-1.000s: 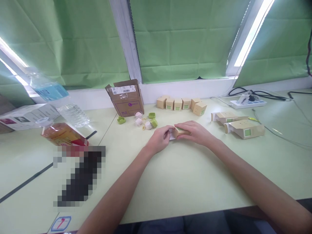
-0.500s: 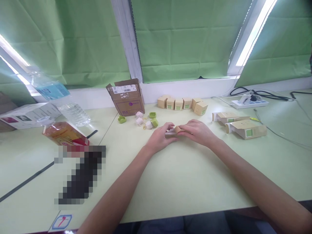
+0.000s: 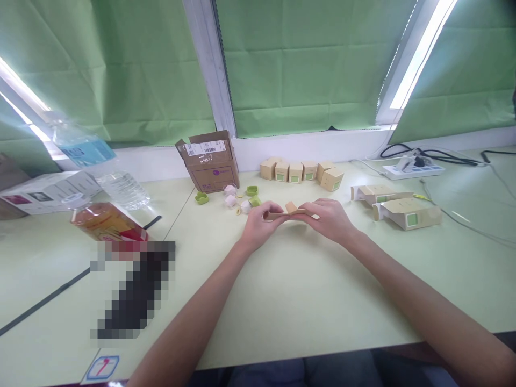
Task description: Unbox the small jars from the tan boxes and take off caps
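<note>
My left hand (image 3: 260,223) and my right hand (image 3: 328,217) both grip a flat, unfolded tan cardboard box (image 3: 289,210), held a little above the pale green table (image 3: 302,290). The left hand's fingers pinch its left end, the right hand's fingers close on its right end. A small flap sticks up in the middle between the hands. Just behind the left hand lie small green caps (image 3: 253,201) and white round pieces (image 3: 230,200).
A row of folded tan cubes (image 3: 300,172) stands at the back. Flat box blanks (image 3: 399,209) lie to the right, a power strip (image 3: 411,171) with cables beyond. An open shipping carton (image 3: 209,160), water bottle (image 3: 121,188), and orange bottle (image 3: 105,221) are at left.
The box was lying on the table under both hands; now it has been lifted and spread out flat between them, with the left hand shifted slightly left.
</note>
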### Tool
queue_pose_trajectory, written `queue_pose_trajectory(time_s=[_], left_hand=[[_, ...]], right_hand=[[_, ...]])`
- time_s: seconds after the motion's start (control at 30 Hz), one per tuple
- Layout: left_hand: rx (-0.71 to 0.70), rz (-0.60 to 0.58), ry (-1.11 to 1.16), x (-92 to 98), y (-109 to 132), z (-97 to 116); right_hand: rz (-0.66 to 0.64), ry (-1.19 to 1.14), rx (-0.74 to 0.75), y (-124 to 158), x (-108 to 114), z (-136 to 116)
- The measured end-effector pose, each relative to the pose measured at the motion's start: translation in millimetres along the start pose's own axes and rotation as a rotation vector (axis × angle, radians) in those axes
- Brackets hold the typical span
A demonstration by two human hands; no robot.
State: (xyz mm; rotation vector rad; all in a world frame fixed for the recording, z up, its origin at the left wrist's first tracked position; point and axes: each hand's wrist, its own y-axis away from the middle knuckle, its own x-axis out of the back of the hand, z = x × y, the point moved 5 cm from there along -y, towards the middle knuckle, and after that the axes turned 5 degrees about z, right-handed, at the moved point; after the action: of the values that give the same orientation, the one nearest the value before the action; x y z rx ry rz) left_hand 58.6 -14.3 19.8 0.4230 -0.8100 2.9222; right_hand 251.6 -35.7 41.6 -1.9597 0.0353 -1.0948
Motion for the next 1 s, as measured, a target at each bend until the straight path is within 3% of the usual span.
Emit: queue_pose_trajectory(time_s=[0.1, 0.2, 0.3, 0.43, 0.57, 0.77, 1.0], left_hand=[[0.116, 0.074, 0.233, 0.5, -2, -4], [0.221, -0.014, 0.407, -9.4, -2, -6], [0.248, -0.02, 0.399, -12.4, -2, -5], [0.237, 0.096, 0.307, -4.9, -4, -10], [0.256, 0.156, 0.312, -2.3, -4, -17], [0.365, -0.028, 0.425, -17.4, 1, -17], [0.416, -0.077, 0.404, -21.6, 5, -16]], right_hand=[[0.087, -0.217, -0.261, 1, 3, -1], [0.145, -0.51, -0.526, 1, 0, -1], [0.077, -0.756, -0.664, -1, -8, -1], [-0.074, -0.846, -0.674, -1, -16, 4], [-0.147, -0.845, -0.72, 2, -21, 8], [-0.131, -0.941, -0.79, 4, -24, 7], [-0.114, -0.95, -0.821, 4, -21, 21]])
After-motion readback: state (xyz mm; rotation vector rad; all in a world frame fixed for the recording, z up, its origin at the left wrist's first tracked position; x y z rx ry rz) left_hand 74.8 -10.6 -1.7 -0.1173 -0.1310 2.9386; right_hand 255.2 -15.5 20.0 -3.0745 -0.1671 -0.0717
